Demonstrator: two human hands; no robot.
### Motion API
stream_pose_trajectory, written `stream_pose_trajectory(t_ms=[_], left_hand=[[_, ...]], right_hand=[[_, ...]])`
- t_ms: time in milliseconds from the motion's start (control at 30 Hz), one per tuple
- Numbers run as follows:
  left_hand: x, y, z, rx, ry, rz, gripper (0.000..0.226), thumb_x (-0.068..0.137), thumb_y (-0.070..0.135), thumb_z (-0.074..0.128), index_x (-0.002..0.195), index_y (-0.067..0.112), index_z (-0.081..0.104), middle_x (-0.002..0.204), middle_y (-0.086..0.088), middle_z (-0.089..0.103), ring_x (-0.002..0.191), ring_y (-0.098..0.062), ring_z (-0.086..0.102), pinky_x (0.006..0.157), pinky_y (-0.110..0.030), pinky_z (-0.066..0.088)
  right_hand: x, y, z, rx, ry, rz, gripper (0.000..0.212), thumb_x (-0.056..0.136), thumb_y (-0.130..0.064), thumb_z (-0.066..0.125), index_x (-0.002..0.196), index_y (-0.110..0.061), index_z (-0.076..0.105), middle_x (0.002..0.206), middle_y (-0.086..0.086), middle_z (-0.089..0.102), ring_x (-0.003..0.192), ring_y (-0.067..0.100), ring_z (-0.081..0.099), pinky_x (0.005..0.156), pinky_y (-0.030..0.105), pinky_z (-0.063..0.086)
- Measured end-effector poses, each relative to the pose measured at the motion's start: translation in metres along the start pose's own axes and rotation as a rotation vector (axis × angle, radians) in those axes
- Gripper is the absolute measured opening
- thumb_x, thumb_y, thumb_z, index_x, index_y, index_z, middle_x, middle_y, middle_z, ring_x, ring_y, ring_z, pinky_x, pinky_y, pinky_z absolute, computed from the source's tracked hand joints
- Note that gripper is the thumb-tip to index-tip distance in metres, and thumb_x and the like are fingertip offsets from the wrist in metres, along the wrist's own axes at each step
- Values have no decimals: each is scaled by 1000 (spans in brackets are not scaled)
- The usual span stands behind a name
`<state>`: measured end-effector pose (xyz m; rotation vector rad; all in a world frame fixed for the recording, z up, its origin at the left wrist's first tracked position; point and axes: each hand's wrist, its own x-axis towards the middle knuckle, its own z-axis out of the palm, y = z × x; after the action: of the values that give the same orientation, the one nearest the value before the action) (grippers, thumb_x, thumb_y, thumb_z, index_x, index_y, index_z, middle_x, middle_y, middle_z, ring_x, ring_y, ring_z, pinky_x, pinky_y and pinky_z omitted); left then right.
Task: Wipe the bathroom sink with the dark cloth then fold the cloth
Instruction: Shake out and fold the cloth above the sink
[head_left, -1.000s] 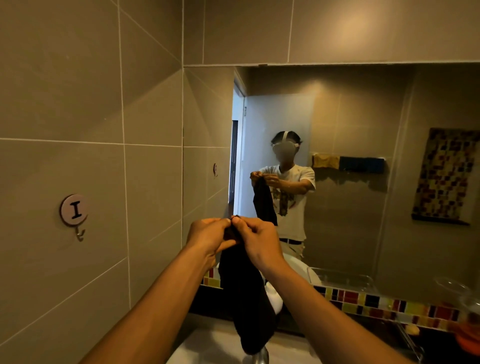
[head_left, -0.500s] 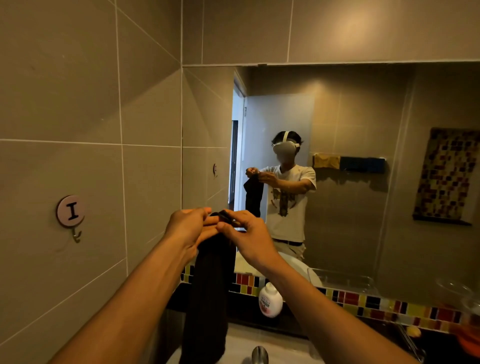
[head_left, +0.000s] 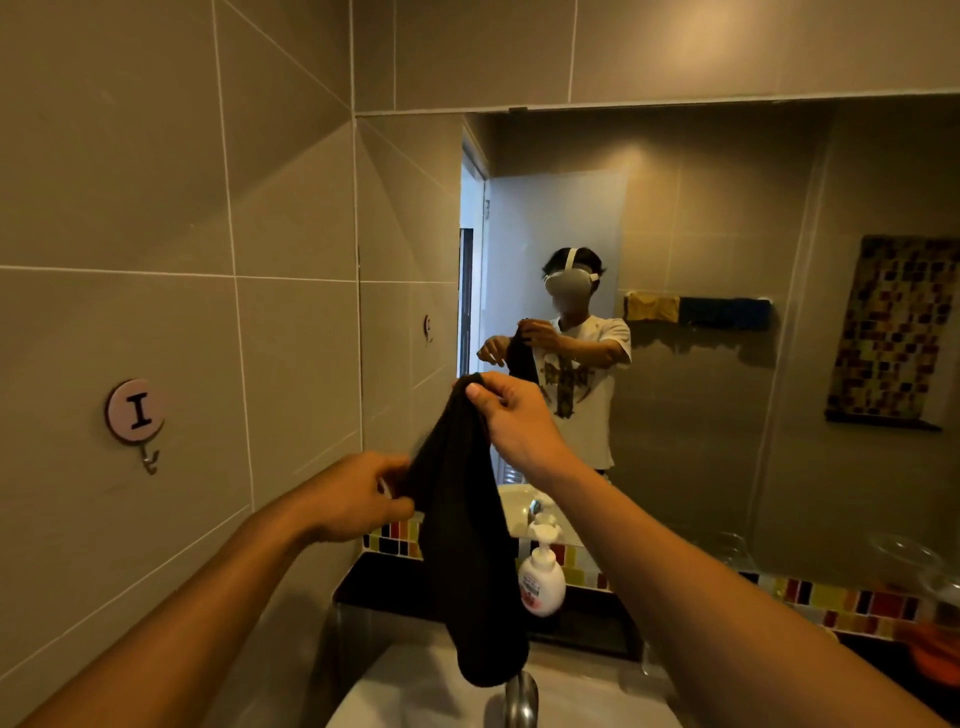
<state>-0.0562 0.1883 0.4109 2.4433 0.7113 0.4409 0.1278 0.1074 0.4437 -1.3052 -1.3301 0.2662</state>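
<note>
1. Above the sink (head_left: 415, 696), the dark cloth (head_left: 462, 525) hangs as one long, narrow bundle, its long axis nearly upright and leaning a little, top toward the mirror (head_left: 727, 364) and bottom toward the tap (head_left: 521, 699).
2. Over the sink too, the right hand (head_left: 519, 421) is the upper one: its fingers (head_left: 475, 392) are closed in a pinch on the cloth's topmost edge, so the whole weight drops straight down from that pinch.
3. Lower and to the wall side of the sink, the left hand (head_left: 348, 499) has its fingers curled shut on the cloth's side edge, partway down its length; how much fabric they have gathered I cannot tell, since the cloth hides the fingertips.
4. The cloth's rounded bottom end hangs just above the tap, not touching the basin, with the soap bottle (head_left: 542, 577) behind it at the sink's back ledge.
5. Judging from this, the fold turns on the lower end: it lies directly below both hands, and the left hand is the nearer one to slide down and lift it to the right hand's pinch.
</note>
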Motion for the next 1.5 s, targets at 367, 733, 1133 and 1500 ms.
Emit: stream_pose_trajectory(t_ms=[367, 733, 1133, 1500], left_hand=[[2, 25, 4, -372, -7, 28, 59, 81, 40, 69, 133, 36, 41, 120, 16, 51, 109, -6, 54, 79, -19, 47], [19, 45, 3, -490, 432, 82, 5, 89, 29, 61, 88, 32, 65, 91, 5, 68, 88, -6, 63, 67, -18, 47], [-7, 25, 61, -1089, 108, -82, 27, 89, 18, 60, 115, 13, 64, 94, 2, 77, 89, -13, 72, 88, -32, 53], [-7, 3, 38, -1001, 475, -227, 28, 100, 21, 39, 122, 18, 57, 95, -1, 65, 87, -13, 62, 69, -26, 48]], right_hand=[[2, -3, -43, -175, -104, -93, 18, 99, -24, 44, 101, -17, 61, 93, 8, 62, 91, 22, 63, 77, 31, 51], [-1, -1, -60, -323, 0, -101, 16, 99, -29, 46, 98, -23, 60, 81, -5, 61, 73, 5, 59, 56, 11, 45], [4, 2, -22, -150, 49, -31, 25, 98, -30, 46, 106, -14, 63, 85, -7, 61, 79, 3, 58, 60, 9, 42], [-51, 64, 34, 700, -341, 731, 64, 81, -62, 56, 119, -12, 59, 137, 15, 54, 124, 29, 53, 98, 36, 47]])
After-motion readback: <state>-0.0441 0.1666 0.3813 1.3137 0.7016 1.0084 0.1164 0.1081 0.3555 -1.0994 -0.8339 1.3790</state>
